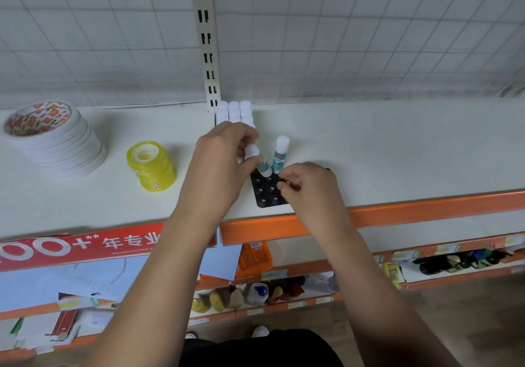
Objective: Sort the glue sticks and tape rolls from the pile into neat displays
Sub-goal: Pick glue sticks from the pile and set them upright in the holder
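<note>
Right now the left hand [224, 162] pinches a glue stick [262, 165] around its upper body, thumb and fingers curled close on it, with the base just over a back socket of the black tray [268, 196]. Long axis is tilted: cap up and left, base down and right toward the hole, probably lining up for insertion. Right hand [309, 187] has its fingers curled tight on the tray's right edge, likely bracing it so it won't skid on the white shelf [397, 153]. One seated stick [279, 155] stands near-upright just beside, cap up. More sticks [234, 112] are grouped upright at the back post. Tape is stacked to the left: white rolls [54, 139] and yellow rolls [150, 168], well apart from the tray.
</note>
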Tool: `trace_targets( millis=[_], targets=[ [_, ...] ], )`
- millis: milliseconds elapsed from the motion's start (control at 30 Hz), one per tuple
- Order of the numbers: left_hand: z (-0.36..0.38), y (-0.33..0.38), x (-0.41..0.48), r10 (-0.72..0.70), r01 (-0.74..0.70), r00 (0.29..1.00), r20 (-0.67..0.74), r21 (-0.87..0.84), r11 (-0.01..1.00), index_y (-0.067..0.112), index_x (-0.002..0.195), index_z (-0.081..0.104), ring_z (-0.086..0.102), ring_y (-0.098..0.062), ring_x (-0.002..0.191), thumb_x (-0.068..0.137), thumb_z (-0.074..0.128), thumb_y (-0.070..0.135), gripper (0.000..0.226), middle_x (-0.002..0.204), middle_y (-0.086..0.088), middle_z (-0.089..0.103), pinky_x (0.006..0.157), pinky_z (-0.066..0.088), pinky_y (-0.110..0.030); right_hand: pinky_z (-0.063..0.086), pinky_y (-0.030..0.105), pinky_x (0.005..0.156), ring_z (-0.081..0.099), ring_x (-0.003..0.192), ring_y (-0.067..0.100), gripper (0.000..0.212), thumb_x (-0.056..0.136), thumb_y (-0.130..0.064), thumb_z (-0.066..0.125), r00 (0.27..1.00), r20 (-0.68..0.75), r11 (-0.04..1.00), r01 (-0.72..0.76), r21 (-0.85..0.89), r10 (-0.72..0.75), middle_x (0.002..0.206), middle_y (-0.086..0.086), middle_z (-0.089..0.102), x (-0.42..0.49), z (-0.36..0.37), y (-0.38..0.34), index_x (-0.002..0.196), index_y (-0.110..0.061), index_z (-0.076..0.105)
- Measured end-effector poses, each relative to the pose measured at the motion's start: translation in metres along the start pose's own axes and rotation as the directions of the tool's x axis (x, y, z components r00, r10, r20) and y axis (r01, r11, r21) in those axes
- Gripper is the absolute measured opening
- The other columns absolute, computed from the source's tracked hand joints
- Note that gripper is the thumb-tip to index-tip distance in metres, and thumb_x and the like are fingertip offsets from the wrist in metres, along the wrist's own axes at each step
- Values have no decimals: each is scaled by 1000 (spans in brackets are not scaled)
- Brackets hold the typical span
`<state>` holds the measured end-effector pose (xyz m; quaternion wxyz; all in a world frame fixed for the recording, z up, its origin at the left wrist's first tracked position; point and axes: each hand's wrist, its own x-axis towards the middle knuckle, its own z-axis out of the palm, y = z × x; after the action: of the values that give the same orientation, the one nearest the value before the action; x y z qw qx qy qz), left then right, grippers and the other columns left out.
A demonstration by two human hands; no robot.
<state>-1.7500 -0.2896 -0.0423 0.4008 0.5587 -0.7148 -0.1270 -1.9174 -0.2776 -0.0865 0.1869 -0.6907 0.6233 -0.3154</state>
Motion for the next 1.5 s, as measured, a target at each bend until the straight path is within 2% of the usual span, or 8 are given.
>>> trace_targets(
  millis=[67,200,400,533,900,1200,1367,1500],
  targets=[
    [6,3,5,18,-17,1000,-17,1,1000,14,97,69,64,-14,77,72,82,10,29,92,3,66,73,45,-10,50,24,85,62,90,13,19,87,-12,68,1000,14,998,15,-56,-14,103,3,66,2,2,0,105,-12,74],
    [18,1,11,84,-82,996,-20,49,995,9,89,69,64,-23,81,75,79,6,17,92,-3,66,78,52,-39,52,32,88,64,91,17,16,87,-8,68,999,26,996,42,-74,-40,103,6,66,5,2,0,101,-10,76],
    [24,-2,15,148,-146,988,-33,59,988,6,84,69,63,-18,85,76,77,3,12,93,-3,68,83,47,-24,52,35,76,60,76,17,11,85,-4,64,996,40,985,88,-146,-83,88,7,63,7,3,-1,79,-5,74],
    [24,-3,16,137,-136,990,-29,25,990,6,84,67,62,-17,83,77,78,6,13,94,-3,68,81,50,-30,53,39,75,63,75,21,12,85,-3,64,996,58,990,72,-124,-65,88,9,64,9,2,1,77,-2,73],
    [6,-2,6,50,-46,998,26,-145,988,18,97,75,64,-8,76,77,80,19,21,91,2,67,78,54,-28,54,32,76,62,79,12,23,85,-15,71,999,-14,999,34,-6,-34,93,0,67,5,-2,-8,107,-12,66],
    [5,-16,-5,34,-95,954,299,193,977,14,98,71,57,-23,93,81,76,21,20,102,-2,61,80,48,-38,54,33,78,62,78,10,16,81,-14,72,999,1,993,35,113,-35,87,-2,66,4,-7,-11,97,-15,69],
    [8,-10,-5,96,-127,967,237,116,985,17,105,66,60,-21,81,84,73,17,23,96,0,66,75,51,-39,52,21,76,62,80,8,21,80,-18,76,999,-14,981,46,190,-44,89,-5,67,4,-11,-16,100,-18,70],
    [9,-11,0,53,-70,987,152,109,992,17,97,66,63,-23,78,82,73,17,16,87,1,69,73,52,-40,49,13,76,59,78,6,22,82,-12,73,999,-23,998,35,48,-34,93,-2,64,8,-11,-7,104,-16,71]
  ],
)
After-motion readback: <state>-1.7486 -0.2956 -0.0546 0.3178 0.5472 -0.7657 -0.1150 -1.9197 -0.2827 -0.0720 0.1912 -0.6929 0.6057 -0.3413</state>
